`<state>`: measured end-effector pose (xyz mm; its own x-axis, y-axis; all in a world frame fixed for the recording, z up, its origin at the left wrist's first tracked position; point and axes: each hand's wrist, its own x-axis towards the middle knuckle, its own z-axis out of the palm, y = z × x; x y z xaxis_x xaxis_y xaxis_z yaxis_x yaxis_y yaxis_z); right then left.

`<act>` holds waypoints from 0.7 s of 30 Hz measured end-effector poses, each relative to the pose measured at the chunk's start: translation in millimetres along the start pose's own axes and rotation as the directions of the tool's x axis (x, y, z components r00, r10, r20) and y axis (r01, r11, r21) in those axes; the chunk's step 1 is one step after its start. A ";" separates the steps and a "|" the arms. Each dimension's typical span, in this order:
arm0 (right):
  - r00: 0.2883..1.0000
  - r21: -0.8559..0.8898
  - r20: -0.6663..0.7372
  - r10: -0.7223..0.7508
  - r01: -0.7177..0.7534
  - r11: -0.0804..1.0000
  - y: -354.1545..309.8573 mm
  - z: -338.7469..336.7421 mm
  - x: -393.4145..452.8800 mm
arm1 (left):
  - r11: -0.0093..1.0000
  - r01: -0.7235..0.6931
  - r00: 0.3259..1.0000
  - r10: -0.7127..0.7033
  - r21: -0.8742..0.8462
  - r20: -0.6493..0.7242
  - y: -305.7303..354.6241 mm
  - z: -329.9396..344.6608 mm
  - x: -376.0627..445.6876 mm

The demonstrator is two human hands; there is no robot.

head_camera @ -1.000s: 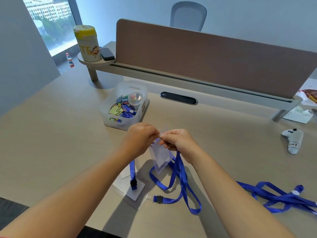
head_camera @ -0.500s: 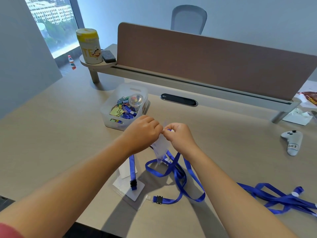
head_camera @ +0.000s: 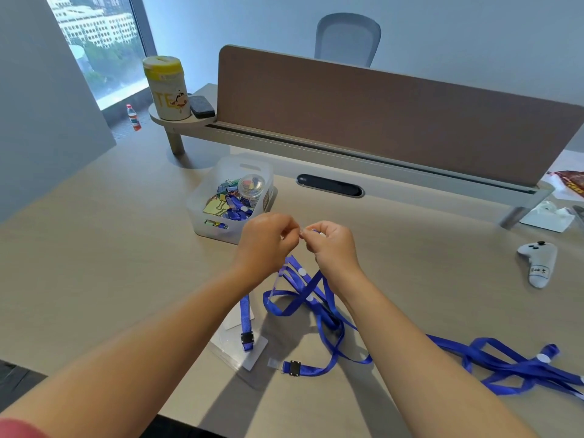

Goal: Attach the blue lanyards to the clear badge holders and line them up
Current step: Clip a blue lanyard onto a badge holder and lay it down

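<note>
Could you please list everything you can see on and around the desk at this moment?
Lanyards: several, blue, desk centre and right.
Badge holders: small stack, clear, near edge.
Storage bin: one, translucent, holding coloured clips.
Wipes canister: one, yellow-lidded, raised shelf.
Eraser: one, dark, beside canister.
Controller: one, white, right.
Divider: one, brown, rear.
Chair: one, grey, behind.
Bottle: one, by the window.
Left hand, right hand: pinching a lanyard end together.

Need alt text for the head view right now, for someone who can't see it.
Both hands, left hand and right hand, pinch a blue lanyard end together above the desk. Badge holders lie below; a clear bin sits behind.
</note>
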<state>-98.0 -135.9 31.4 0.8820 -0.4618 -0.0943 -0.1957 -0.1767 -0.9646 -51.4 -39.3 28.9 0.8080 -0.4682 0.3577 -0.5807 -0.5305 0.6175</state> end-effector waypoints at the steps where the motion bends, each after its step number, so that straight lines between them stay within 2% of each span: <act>1: 1.000 0.002 -0.007 -0.005 0.005 1.000 -0.2 0.5 0.2 | 0.999 0.038 0.999 -0.038 -0.036 -0.009 1.6 1.0 -0.4; 5: 0.999 -0.012 -0.024 -0.033 0.033 0.999 -2.5 2.1 0.3 | 0.963 0.183 0.981 -0.193 -0.197 -0.035 5.3 3.5 2.0; 8: 0.999 -0.008 -0.031 -0.045 0.045 0.999 -4.8 3.0 -0.4 | 0.907 0.273 0.960 -0.280 -0.321 0.024 6.5 2.6 5.9; 10: 1.000 0.018 -0.001 -0.027 0.027 0.999 -8.1 0.4 0.4 | 0.824 0.351 0.933 -0.347 -0.445 0.095 7.4 1.8 7.7; 12: 0.998 0.048 0.058 0.010 -0.013 0.999 -12.4 -4.5 1.3 | 0.698 0.429 0.897 -0.405 -0.573 0.178 6.9 0.3 8.0; 14: 0.992 0.140 0.119 0.051 -0.068 0.988 -16.2 -9.5 2.9 | 0.581 0.471 0.875 -0.404 -0.664 0.267 7.0 -3.3 6.9; 16: 0.983 0.238 0.162 0.084 -0.122 0.964 -19.8 -13.4 6.3 | 0.520 0.472 0.877 -0.360 -0.712 0.318 9.0 -9.1 7.3; 18: 0.977 0.315 0.190 0.100 -0.157 0.936 -25.9 -16.3 10.9 | 0.531 0.446 0.892 -0.323 -0.720 0.315 12.0 -15.0 11.3; 21: 0.967 0.410 0.236 0.094 -0.187 0.893 -41.9 -20.6 16.6 | 0.673 0.354 0.935 -0.281 -0.649 0.218 17.1 -23.0 19.9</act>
<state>-84.0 -154.1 75.4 0.9359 -0.2580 -0.2400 -0.1638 0.2846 -0.9446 -42.9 -41.5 62.7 0.8967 -0.4427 0.0080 -0.0403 -0.0637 0.9972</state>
